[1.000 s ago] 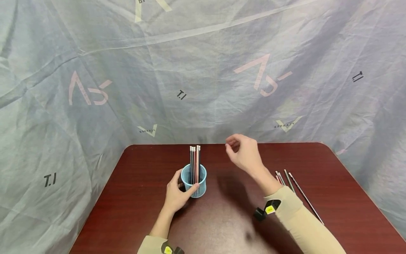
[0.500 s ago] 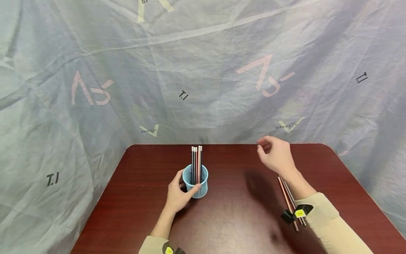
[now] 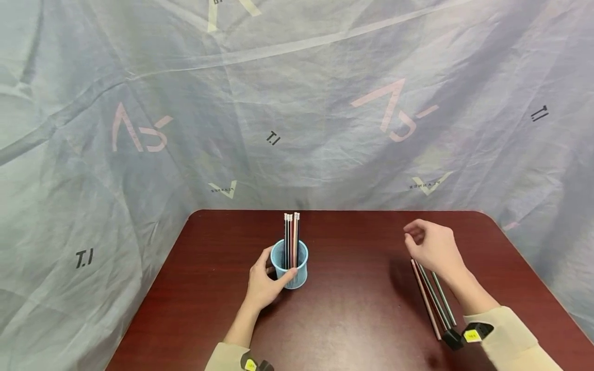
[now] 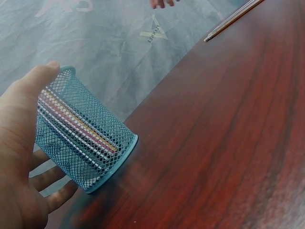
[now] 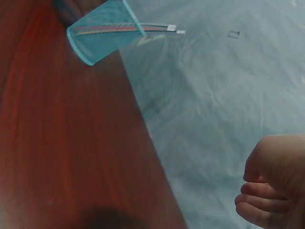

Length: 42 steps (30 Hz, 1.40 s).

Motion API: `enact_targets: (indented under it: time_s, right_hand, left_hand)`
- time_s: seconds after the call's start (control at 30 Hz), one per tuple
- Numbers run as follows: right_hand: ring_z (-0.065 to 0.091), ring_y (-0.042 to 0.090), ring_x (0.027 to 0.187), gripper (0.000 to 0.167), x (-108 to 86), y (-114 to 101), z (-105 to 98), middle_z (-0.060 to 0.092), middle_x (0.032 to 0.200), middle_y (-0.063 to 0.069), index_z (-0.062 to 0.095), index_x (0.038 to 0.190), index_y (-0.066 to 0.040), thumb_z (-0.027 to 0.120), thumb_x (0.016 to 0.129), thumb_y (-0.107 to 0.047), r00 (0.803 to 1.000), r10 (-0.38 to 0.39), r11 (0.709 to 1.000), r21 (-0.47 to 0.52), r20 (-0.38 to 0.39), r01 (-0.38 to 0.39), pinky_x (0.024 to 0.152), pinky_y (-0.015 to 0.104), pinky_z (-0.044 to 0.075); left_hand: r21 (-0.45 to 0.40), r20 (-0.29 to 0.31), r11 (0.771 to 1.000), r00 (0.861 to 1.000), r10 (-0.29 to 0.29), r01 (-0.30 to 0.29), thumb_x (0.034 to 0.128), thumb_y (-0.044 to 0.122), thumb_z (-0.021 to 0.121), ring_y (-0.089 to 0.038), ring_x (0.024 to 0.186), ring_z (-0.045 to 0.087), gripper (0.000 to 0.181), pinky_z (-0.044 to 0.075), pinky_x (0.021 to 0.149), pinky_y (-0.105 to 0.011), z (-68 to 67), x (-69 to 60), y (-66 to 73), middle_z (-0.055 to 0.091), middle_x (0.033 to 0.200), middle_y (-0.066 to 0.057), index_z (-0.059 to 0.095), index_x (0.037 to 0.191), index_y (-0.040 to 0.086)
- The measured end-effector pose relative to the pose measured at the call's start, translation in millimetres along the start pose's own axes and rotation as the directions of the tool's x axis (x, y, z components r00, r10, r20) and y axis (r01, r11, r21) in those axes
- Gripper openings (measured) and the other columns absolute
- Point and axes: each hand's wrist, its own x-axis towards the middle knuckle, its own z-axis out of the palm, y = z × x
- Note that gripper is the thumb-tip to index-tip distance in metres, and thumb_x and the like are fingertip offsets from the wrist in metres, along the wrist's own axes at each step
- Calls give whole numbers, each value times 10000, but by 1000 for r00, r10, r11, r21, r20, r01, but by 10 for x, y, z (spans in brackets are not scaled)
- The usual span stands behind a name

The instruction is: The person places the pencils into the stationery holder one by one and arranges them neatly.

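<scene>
A light blue mesh cup (image 3: 298,277) (image 4: 78,124) (image 5: 99,42) stands upright at the middle of the table, with several pencils (image 3: 292,237) in it, white ends up. My left hand (image 3: 263,286) (image 4: 16,138) grips it from the left, thumb on the near side and fingers round the other. Over the far ends of several loose pencils (image 3: 427,304) (image 4: 233,21) on the right hovers my right hand (image 3: 436,250) (image 5: 274,186), fingers loosely curled, thumb apart from them, holding nothing.
The dark red table (image 3: 195,288) has rounded far corners. A grey printed cloth (image 3: 297,103) hangs behind its far edge and along both sides.
My right hand has moved right, away from the cup, and lower, to above the loose pencils. My left hand keeps its grip on the cup.
</scene>
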Motion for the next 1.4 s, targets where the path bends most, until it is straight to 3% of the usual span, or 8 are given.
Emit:
enact_targets:
  time_s: [0.33,0.53,0.9,1.4]
  right_hand:
    - [665,65,650,66,-360,381,-7,758,763,-19,769,910,-99,742,853,-81,996,69,996,-59,59,-65,583,285,479]
    - [601,-8,604,34,-520,499,26,730,719,-50,763,872,-102,773,839,-98,993,85,994,-75,79,-79,565,287,468]
    - [613,86,593,59,-703,535,167,716,698,-52,747,875,-83,789,867,-124,958,142,989,-78,248,-126,559,303,481]
    - [619,104,578,157,-708,460,230,710,679,-23,720,854,-33,828,853,-146,937,146,984,-147,317,-103,547,338,530]
  left_hand:
    - [-3,-3,1000,1000,-7,7,844,281,915,-245,1147,712,695,622,944,-383,13,5,-13,741,1261,-62,603,1458,186]
    - [-3,-5,1000,1000,-1,1,848,276,913,-250,1149,709,690,623,937,-389,10,11,-6,739,1264,-62,603,1458,179]
    - [-2,-6,1000,1000,11,-11,852,277,908,-263,1148,715,689,627,934,-418,10,12,-3,742,1261,-77,600,1461,178]
    - [1,0,1000,1000,10,-10,856,290,905,-250,1156,709,700,629,929,-389,6,1,18,734,1281,-70,590,1471,176]
